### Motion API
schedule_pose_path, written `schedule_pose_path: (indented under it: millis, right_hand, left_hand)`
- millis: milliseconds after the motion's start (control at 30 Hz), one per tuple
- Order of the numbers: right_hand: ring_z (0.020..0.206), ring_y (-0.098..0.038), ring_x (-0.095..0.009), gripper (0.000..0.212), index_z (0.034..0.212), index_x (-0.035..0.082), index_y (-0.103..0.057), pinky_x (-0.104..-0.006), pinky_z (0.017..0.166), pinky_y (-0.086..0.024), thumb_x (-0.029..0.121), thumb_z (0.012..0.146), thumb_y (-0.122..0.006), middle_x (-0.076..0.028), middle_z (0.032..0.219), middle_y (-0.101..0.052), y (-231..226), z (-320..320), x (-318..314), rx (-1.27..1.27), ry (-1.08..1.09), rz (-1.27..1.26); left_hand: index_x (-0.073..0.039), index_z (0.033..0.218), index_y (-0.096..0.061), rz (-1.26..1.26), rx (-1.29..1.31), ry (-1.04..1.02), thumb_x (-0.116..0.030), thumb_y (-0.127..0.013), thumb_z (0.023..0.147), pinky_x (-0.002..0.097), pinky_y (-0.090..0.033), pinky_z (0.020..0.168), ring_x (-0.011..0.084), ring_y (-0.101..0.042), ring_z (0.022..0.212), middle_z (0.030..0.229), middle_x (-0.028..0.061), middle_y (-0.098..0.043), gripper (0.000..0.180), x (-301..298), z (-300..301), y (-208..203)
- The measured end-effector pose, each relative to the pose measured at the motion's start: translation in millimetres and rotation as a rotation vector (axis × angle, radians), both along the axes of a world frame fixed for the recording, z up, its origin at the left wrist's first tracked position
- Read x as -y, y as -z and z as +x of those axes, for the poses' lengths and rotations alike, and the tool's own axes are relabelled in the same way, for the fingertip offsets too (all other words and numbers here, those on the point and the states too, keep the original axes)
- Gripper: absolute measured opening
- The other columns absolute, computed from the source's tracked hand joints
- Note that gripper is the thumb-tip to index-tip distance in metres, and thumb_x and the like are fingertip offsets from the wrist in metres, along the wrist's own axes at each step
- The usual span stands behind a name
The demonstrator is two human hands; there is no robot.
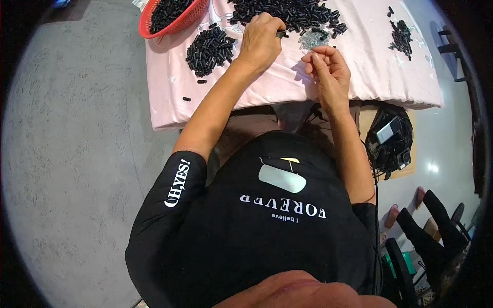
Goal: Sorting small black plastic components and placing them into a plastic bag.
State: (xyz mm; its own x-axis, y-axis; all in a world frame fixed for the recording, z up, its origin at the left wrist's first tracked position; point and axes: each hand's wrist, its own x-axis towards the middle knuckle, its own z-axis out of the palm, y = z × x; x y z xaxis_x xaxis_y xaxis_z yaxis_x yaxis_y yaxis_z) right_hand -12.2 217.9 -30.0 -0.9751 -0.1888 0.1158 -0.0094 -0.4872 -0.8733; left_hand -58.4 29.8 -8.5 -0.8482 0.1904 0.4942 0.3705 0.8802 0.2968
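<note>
My left hand (260, 45) is at the near edge of a large heap of small black cylindrical pieces (303, 14). Its fingers are closed, with one black piece (281, 34) at the fingertips. My right hand (334, 77) is to the right and nearer to me, thumb and fingers pinched together; anything between them is too small to make out. Just beyond it lies a little pile of clear pieces (312, 40). Left of my left hand is a second heap of black pieces (209, 50). All of these rest on a pink cloth (292, 87) over the table.
A red basket (177, 25) of black pieces stands at the table's far left. Thin black parts (402, 40) lie at the right. Below the table's right side are black cables (393, 146) on cardboard. Another person's legs (418, 231) show at lower right.
</note>
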Motion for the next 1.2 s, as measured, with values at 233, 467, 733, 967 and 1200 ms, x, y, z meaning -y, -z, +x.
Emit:
schedule_pose_path:
  millis: [233, 467, 733, 967, 1200]
  right_hand:
    - [0.072, -0.059, -0.006, 0.014, 0.111, 0.0, -0.055, -0.0188, 0.064, -0.048, 0.005, 0.098, -0.054, -0.008, 0.092, -0.068, 4.2, -0.7, -0.9, -0.002, 0.002, -0.028]
    - [0.076, -0.061, -0.007, 0.016, 0.11, 0.0, -0.06, -0.0201, 0.068, -0.05, 0.004, 0.094, -0.061, -0.006, 0.095, -0.067, 2.0, 0.2, 1.7, 0.003, 0.044, 0.041]
    - [0.076, -0.061, -0.009, 0.016, 0.109, -0.001, -0.063, -0.0201, 0.068, -0.05, 0.004, 0.094, -0.062, -0.005, 0.087, -0.066, 5.4, -2.0, -1.5, 0.035, 0.03, 0.013]
    - [0.075, -0.061, -0.012, 0.011, 0.109, 0.0, -0.055, -0.0223, 0.07, -0.053, 0.005, 0.099, -0.053, -0.01, 0.092, -0.066, 15.4, -7.2, -1.9, 0.102, 0.179, -0.411]
    - [0.075, -0.061, -0.013, 0.011, 0.108, 0.0, -0.054, -0.0236, 0.071, -0.053, 0.006, 0.099, -0.054, -0.011, 0.093, -0.066, 15.0, -7.7, -3.8, 0.093, 0.166, -0.438]
  left_hand:
    - [-0.002, 0.097, -0.063, 0.067, -0.015, 0.055, 0.008, -0.053, 0.071, 0.0399, -0.049, 0.084, 0.0325, -0.061, 0.093, 0.093, 0.0147, -0.063, 0.03, -1.4, 14.3, -6.7]
    - [-0.001, 0.101, -0.062, 0.434, 0.186, 0.224, 0.006, -0.061, 0.079, 0.0308, -0.052, 0.076, 0.0207, -0.066, 0.082, 0.09, 0.0112, -0.066, 0.023, -18.8, 38.9, -23.6]
    - [-0.001, 0.101, -0.061, 0.339, 0.122, 0.36, 0.006, -0.062, 0.078, 0.0302, -0.052, 0.077, 0.021, -0.066, 0.082, 0.09, 0.0116, -0.065, 0.024, -29.4, 43.1, -33.1]
    - [-0.003, 0.097, -0.067, 0.204, 0.152, 0.124, 0.002, -0.06, 0.08, 0.0341, -0.052, 0.076, 0.0274, -0.065, 0.083, 0.091, 0.0121, -0.065, 0.02, -12.5, 28.6, -7.4]
    - [-0.006, 0.094, -0.068, 0.109, 0.051, 0.193, 0.005, -0.057, 0.074, 0.0409, -0.048, 0.077, 0.0334, -0.061, 0.086, 0.088, 0.0118, -0.062, 0.025, -22.7, 22.5, 0.9]
